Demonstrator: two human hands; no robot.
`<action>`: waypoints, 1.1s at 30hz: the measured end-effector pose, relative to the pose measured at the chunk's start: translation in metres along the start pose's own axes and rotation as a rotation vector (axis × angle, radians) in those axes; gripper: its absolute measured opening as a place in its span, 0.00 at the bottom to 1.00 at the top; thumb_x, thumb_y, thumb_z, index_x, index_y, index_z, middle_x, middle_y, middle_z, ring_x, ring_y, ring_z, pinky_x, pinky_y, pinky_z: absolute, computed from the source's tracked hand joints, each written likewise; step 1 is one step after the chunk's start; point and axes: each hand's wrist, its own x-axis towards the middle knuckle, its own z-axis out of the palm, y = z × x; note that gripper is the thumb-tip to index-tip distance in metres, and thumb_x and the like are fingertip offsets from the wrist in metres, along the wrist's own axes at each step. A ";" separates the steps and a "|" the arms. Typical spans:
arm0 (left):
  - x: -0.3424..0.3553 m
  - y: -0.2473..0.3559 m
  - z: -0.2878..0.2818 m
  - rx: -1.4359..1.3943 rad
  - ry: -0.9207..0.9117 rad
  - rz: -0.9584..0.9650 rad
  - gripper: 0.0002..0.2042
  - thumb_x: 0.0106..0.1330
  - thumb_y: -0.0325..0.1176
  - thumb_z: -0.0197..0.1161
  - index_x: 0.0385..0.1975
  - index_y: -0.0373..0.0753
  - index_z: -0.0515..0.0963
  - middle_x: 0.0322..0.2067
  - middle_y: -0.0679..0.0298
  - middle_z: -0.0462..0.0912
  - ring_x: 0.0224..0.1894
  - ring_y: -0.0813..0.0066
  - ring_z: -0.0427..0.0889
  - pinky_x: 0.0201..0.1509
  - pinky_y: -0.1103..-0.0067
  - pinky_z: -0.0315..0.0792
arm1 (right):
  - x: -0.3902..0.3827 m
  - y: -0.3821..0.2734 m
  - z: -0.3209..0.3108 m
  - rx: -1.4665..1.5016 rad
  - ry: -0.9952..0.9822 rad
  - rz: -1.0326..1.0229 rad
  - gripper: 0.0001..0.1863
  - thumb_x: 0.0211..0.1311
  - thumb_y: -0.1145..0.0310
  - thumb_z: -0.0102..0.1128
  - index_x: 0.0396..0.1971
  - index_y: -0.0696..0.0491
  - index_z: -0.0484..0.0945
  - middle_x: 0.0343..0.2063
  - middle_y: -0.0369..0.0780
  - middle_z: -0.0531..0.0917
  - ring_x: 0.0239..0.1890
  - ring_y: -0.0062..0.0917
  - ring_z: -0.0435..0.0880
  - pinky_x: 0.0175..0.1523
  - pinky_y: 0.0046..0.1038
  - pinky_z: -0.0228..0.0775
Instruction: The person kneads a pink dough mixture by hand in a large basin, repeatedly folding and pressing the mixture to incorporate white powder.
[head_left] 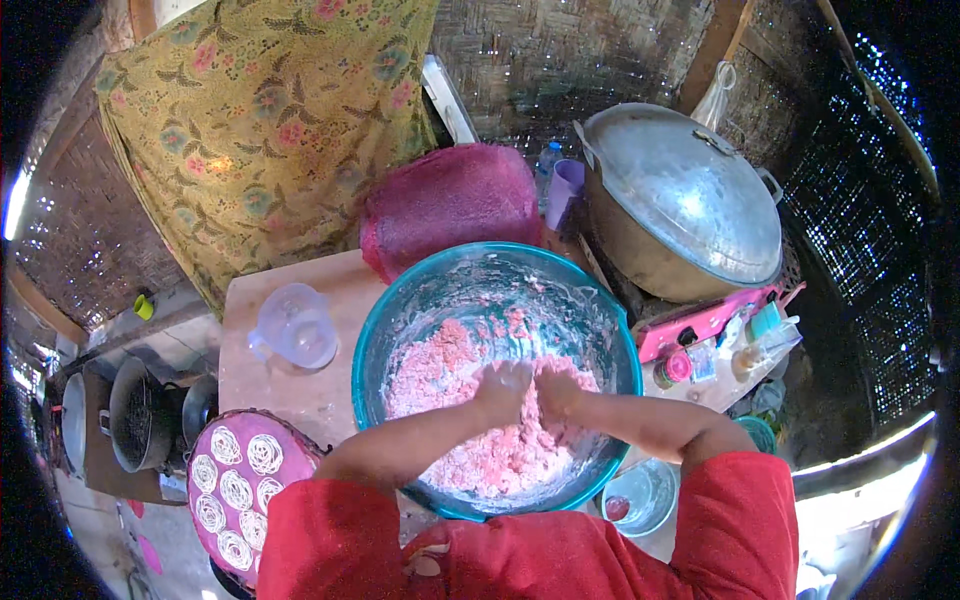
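Note:
Both my hands are down in a crumbly pink dough (500,455) dusted with white flour, inside a large teal basin (360,375). My left hand (503,390) is curled into the middle of the dough, its knuckles coated in flour. Close beside it, my right hand (558,390) bends down into the same clump with its fingers closed around it. The fingertips of both hands are buried in the dough. Loose flour and bits of pink dough stick to the basin's far inner wall.
A clear plastic jug (298,325) stands left of the basin. Front left is a round pink tray (212,452) of white coiled noodle discs. Behind are a pink sack (450,205) and purple cup (565,190); at right, a big lidded pot (690,200), a pink stove (708,325) and a clear bowl (650,500).

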 end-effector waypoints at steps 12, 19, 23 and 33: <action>-0.011 -0.044 -0.040 -0.255 -0.130 0.029 0.15 0.45 0.32 0.57 0.35 0.35 0.72 0.36 0.46 0.74 0.38 0.51 0.74 0.41 0.66 0.69 | 0.028 0.008 0.001 0.541 0.049 -0.178 0.20 0.39 0.63 0.55 0.37 0.55 0.73 0.34 0.48 0.76 0.38 0.40 0.74 0.44 0.35 0.66; -0.123 -0.016 -0.075 0.205 -0.631 -0.005 0.55 0.37 0.58 0.64 0.58 0.28 0.41 0.60 0.46 0.40 0.61 0.44 0.42 0.55 0.43 0.38 | -0.032 -0.109 -0.103 0.416 -0.155 -0.120 0.25 0.36 0.61 0.59 0.34 0.64 0.71 0.34 0.50 0.75 0.38 0.40 0.75 0.41 0.37 0.68; -0.089 -0.033 -0.045 0.210 -0.520 -0.161 0.46 0.41 0.51 0.65 0.57 0.31 0.50 0.59 0.45 0.47 0.57 0.41 0.53 0.53 0.48 0.52 | 0.026 -0.087 -0.059 0.571 -0.036 0.033 0.26 0.33 0.64 0.61 0.35 0.65 0.69 0.34 0.52 0.74 0.38 0.42 0.74 0.42 0.37 0.69; -0.039 -0.093 -0.023 -0.168 0.060 -0.348 0.13 0.46 0.33 0.56 0.32 0.36 0.75 0.32 0.48 0.76 0.34 0.53 0.77 0.40 0.67 0.70 | 0.085 -0.044 -0.042 0.756 0.300 0.262 0.16 0.35 0.67 0.56 0.30 0.57 0.74 0.32 0.49 0.77 0.36 0.40 0.76 0.42 0.36 0.68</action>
